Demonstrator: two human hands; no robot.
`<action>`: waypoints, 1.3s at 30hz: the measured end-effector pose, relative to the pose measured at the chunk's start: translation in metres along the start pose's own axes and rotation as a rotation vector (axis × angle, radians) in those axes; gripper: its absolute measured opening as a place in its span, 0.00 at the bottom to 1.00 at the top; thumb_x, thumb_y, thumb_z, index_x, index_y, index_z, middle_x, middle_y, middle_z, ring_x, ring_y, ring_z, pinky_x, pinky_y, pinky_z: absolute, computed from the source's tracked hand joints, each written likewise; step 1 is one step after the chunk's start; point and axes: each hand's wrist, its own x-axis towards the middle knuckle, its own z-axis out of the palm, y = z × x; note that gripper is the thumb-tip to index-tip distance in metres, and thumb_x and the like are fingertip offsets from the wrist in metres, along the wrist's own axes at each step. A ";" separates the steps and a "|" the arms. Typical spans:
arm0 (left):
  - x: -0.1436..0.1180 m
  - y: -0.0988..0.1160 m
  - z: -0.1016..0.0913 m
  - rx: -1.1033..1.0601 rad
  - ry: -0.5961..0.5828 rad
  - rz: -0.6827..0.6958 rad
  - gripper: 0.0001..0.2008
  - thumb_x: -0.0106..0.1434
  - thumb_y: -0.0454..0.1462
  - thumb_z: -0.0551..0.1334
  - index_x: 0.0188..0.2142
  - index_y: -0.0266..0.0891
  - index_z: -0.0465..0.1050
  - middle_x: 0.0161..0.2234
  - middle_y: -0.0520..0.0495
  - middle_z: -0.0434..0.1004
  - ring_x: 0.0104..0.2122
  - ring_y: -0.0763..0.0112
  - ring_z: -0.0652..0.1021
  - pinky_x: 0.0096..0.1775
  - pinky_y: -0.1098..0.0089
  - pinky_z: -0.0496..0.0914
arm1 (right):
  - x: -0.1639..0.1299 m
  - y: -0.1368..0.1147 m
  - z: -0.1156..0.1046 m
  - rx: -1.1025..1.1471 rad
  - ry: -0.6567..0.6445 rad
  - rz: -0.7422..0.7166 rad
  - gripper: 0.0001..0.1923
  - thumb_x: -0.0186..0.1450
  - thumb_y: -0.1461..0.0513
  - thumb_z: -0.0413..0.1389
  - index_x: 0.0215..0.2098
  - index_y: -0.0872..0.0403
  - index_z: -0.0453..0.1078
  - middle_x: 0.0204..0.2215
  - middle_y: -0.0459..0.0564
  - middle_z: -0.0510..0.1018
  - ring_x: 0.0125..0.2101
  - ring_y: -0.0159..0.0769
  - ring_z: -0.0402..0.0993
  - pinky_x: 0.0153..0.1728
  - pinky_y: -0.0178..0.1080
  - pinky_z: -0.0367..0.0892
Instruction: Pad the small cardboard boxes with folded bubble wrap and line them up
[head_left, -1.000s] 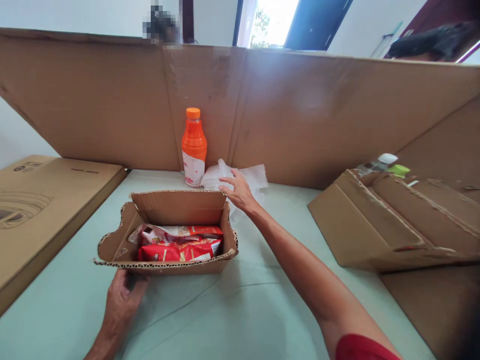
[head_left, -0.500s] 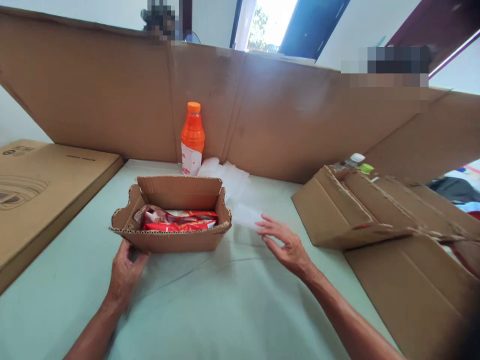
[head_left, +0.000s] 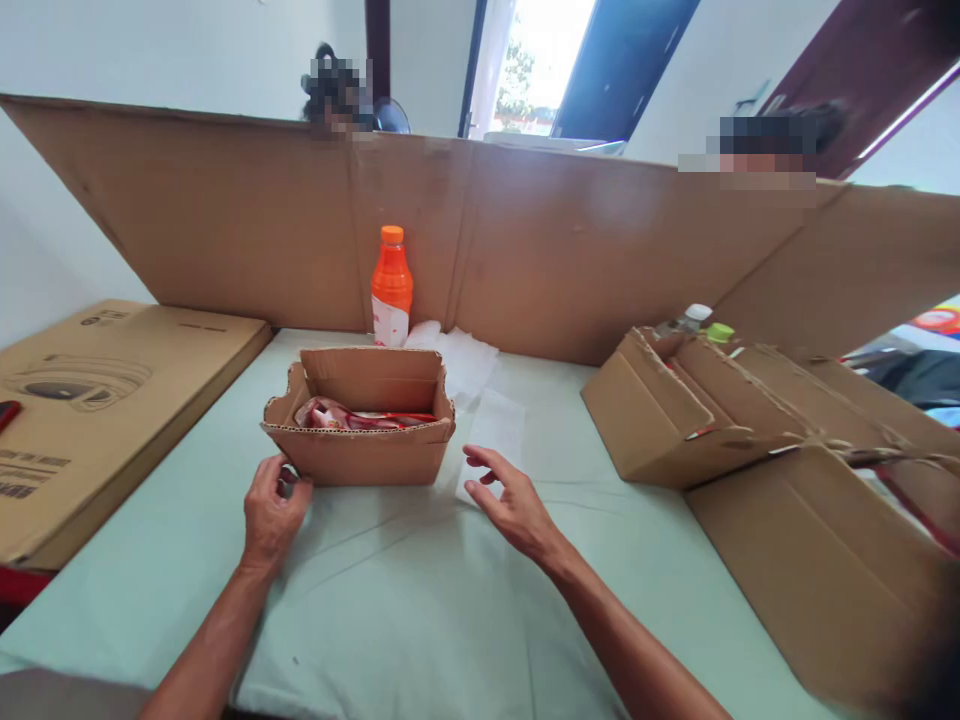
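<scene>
Our left hand (head_left: 271, 510) grips the near-left corner of the small cardboard box (head_left: 360, 420), mid-table, red snack packets (head_left: 352, 416) inside. Our right hand (head_left: 514, 500), fingers spread, rests on a white foam sheet (head_left: 491, 435), probably touching. Orange bottle (head_left: 391, 287) stands behind.

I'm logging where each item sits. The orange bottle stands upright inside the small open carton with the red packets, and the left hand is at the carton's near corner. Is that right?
Not quite. The head view shows the orange bottle standing upright behind the small open carton, against the cardboard wall, not inside it. The red packets are inside, and the left hand is at the near corner.
</scene>
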 end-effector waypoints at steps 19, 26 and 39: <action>-0.003 -0.006 0.006 -0.216 -0.081 -0.256 0.16 0.55 0.44 0.64 0.41 0.40 0.71 0.33 0.49 0.74 0.32 0.65 0.78 0.36 0.67 0.73 | 0.009 0.002 0.066 0.040 -0.114 0.064 0.34 0.65 0.59 0.55 0.67 0.47 0.53 0.58 0.57 0.71 0.43 0.45 0.77 0.36 0.45 0.78; -0.001 -0.003 0.005 -0.223 -0.046 -0.371 0.31 0.53 0.44 0.66 0.56 0.38 0.67 0.36 0.47 0.78 0.36 0.63 0.79 0.41 0.63 0.73 | 0.037 -0.013 0.047 0.030 -0.204 0.014 0.30 0.66 0.60 0.54 0.66 0.50 0.60 0.58 0.57 0.74 0.48 0.43 0.76 0.44 0.46 0.76; -0.016 0.011 -0.012 -0.210 0.139 -0.206 0.33 0.56 0.40 0.66 0.61 0.42 0.65 0.59 0.38 0.70 0.44 0.63 0.80 0.38 0.67 0.73 | 0.015 0.071 -0.030 -0.492 0.029 0.101 0.17 0.64 0.64 0.54 0.50 0.52 0.76 0.51 0.56 0.80 0.54 0.48 0.73 0.58 0.51 0.67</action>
